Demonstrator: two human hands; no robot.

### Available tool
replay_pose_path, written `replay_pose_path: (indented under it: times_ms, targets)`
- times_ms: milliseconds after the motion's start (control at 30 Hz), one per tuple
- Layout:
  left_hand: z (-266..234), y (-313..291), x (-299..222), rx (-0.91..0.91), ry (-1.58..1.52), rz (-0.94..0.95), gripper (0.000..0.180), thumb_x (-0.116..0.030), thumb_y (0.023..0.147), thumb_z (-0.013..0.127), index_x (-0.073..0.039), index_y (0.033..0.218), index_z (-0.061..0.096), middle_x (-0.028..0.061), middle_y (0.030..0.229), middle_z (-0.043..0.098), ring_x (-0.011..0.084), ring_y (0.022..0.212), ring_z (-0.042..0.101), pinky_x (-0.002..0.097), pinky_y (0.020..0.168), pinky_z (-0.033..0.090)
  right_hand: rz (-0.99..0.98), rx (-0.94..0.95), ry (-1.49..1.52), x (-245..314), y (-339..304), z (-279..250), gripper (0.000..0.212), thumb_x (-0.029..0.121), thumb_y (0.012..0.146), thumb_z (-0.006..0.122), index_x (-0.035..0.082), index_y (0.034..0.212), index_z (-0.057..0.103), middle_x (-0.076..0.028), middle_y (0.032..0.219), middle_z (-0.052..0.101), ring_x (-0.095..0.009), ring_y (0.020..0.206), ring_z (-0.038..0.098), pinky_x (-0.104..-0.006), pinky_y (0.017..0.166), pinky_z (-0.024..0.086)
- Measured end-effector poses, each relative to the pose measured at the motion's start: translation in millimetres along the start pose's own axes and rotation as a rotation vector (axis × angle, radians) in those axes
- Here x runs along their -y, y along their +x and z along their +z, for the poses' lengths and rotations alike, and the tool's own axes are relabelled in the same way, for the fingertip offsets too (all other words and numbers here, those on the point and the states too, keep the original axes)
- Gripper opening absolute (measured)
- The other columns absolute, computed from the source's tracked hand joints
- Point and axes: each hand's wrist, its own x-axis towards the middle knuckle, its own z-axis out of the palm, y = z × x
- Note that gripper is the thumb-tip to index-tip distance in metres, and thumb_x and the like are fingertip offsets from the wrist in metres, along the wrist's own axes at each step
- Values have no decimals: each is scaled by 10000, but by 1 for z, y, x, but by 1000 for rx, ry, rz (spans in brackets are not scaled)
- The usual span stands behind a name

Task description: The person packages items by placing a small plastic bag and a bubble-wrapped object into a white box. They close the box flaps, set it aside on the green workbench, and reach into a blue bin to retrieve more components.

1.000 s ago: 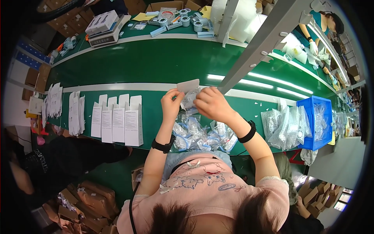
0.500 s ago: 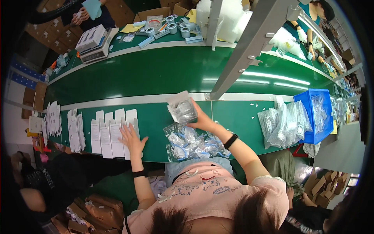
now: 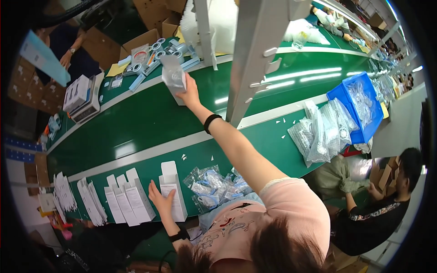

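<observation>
The white carton [image 3: 174, 79], its flap raised, is over the green strip [image 3: 127, 132] beyond the near rail [image 3: 136, 157], in the right hand [image 3: 190, 93], whose fingers wrap its side (some tips are hidden). The left hand [image 3: 162, 200] has its fingers spread at another open white carton [image 3: 177, 207] on the near table [image 3: 195, 157]. Left of it stand three similar cartons [image 3: 126, 202]; right, clear bags [image 3: 211, 186]; farther right, a blue bin [image 3: 369, 132].

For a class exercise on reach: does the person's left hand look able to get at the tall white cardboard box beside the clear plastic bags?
Probably yes: the left hand is open beside the tall white cardboard box, thumb seemingly over its front, nothing visible between.
</observation>
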Motion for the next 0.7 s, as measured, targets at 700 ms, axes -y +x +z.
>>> replay_pose_path:
  times_ms: [700]
  targets:
    - [-21,4,-90,-39,-381,274,918,-62,481,750,-113,1261,269,131,1248,322,269,1127,371,359,938,317,715,-177,-1406,13,-93,-523,513,343,637,667,-13,989,552,-217,1007,544,-338,936,526,-395,772,441]
